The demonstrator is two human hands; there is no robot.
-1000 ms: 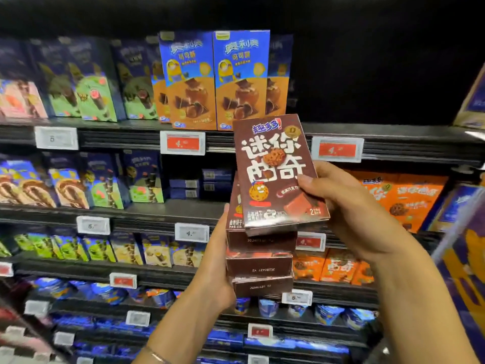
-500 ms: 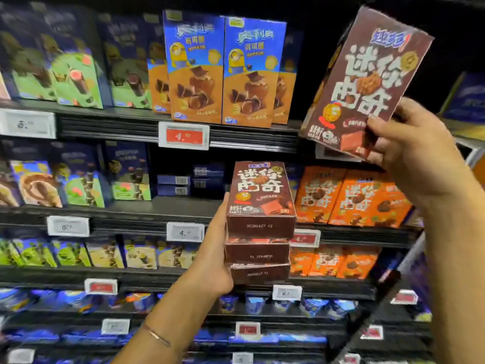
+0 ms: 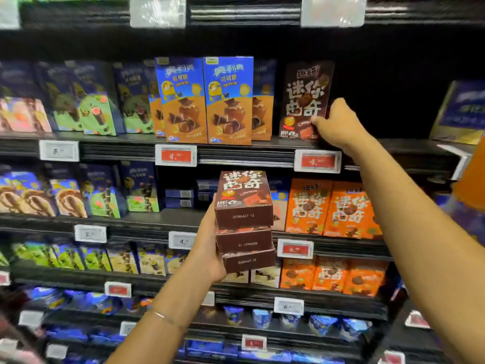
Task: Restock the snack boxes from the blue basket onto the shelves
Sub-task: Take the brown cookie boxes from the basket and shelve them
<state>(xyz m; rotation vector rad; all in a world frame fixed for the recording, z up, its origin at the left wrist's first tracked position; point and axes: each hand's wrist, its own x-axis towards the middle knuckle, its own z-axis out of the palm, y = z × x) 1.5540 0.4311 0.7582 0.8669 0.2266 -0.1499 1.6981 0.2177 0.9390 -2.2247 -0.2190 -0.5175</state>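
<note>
Gripping the lower right corner of a tall dark-brown cardboard snack box, the right hand reaches up right of centre in the frame, thumb on the printed front and fingers curled round the box's edge. That box stands upright with its base at the board of a black metal shelf, just beside a row of blue-and-orange cardboard boxes to its left. A red price tag hangs on the shelf edge directly below it.

Lower, at the centre of the frame, the left hand holds a stack of three matching dark-brown boxes lying flat, one on another. Its palm presses the stack's left side; the fingers are hidden behind and beneath. The boxes' date-stamped ends face the camera, and the lowest one sits slightly skewed. A thin metal bracelet circles the left wrist.

Behind the stack, right of centre, bright orange cardboard boxes stand on the next shelf down, with more on the shelf below.
</note>
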